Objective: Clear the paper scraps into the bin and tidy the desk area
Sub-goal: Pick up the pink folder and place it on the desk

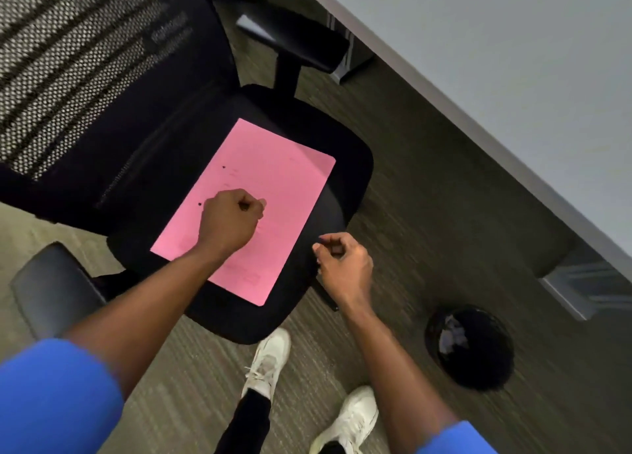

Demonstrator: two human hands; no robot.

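A pink sheet of paper (273, 187) lies flat on the black seat of an office chair (349, 180). Two tiny dark scraps sit on the sheet, one (224, 167) near its upper left, one (200, 204) just left of my left hand. My left hand (232, 219) hovers over the sheet with fingers curled and thumb pinched to forefinger; whether it holds a scrap is hidden. My right hand (342, 265) hangs at the seat's right front edge, fingers curled loosely. A round black bin (478, 368) with crumpled paper inside stands on the carpet to the right.
The grey desk top (513, 60) runs diagonally along the upper right, with its metal foot (574, 286) near the bin. The chair's mesh backrest (68, 60) and two armrests (301, 40) surround the seat. My white shoes (270, 361) stand on the carpet below.
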